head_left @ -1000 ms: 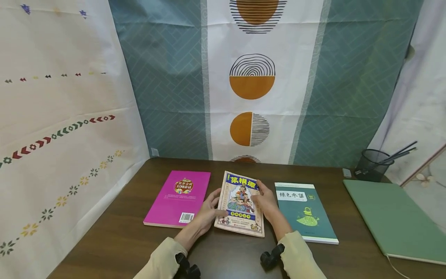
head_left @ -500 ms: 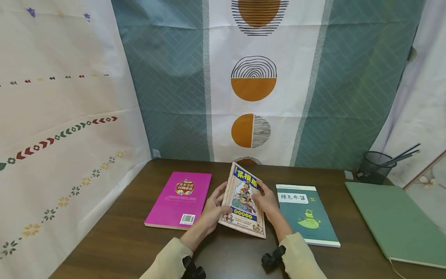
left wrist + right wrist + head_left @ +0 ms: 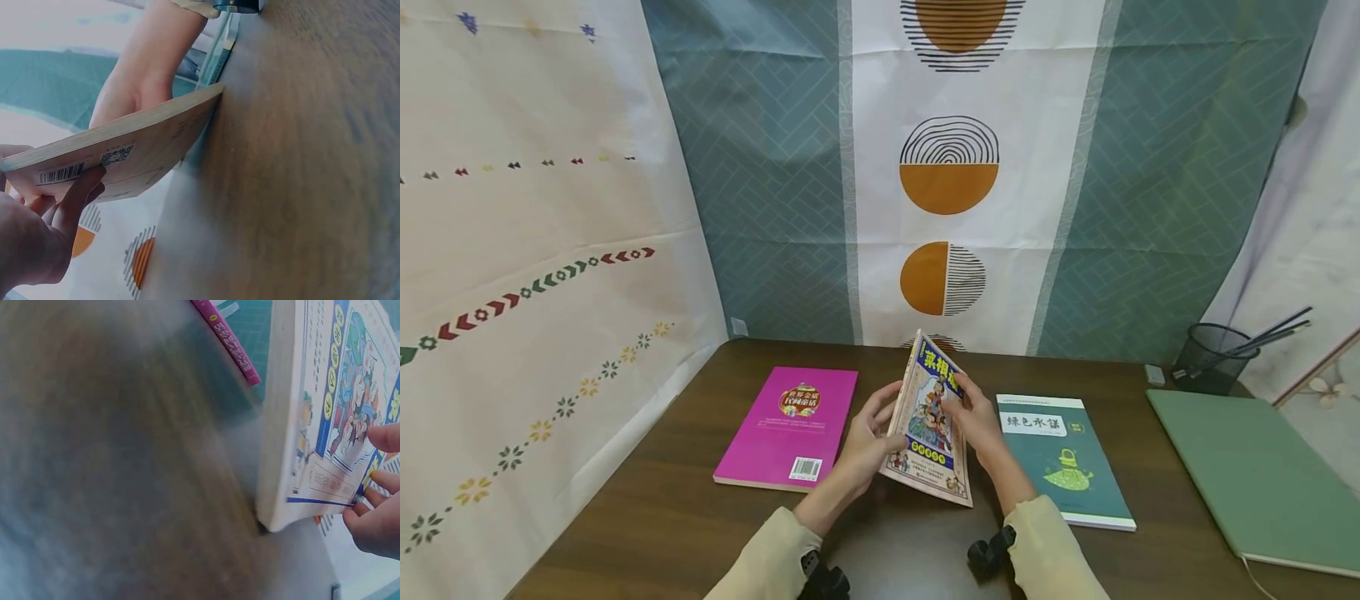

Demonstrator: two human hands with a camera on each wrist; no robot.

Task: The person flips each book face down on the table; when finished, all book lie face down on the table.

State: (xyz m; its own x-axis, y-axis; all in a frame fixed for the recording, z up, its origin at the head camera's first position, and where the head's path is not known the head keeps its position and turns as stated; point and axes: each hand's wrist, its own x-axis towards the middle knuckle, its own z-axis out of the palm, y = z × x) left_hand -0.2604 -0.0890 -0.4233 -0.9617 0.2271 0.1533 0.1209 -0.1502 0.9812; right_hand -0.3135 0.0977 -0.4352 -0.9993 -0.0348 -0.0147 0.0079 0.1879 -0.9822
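Note:
Both hands hold a paperback book [image 3: 931, 421] with a cartoon cover and a blue-and-yellow title, tilted up over the middle of the table. My left hand [image 3: 868, 437] grips its left edge, thumb on the cover. In the left wrist view, fingers of the left hand [image 3: 47, 240] press the back cover near a barcode. On the opposite edge, my right hand [image 3: 983, 425] pinches the book with its thumb on the picture; that right hand [image 3: 378, 515] also shows in the right wrist view. The lower edge is close to the tabletop; contact is unclear.
A magenta book [image 3: 775, 450] lies to the left and a teal book [image 3: 1075, 467] to the right on the brown table [image 3: 647, 492]. Farther right are a large green folder-like board [image 3: 1255, 467] and a black mesh pen cup [image 3: 1213, 367]. Patterned cloths hang behind.
The book has turned and tilted more upright, its left side raised and its top edge farther back. My left hand has moved slightly right and up with it; the right hand keeps its hold.

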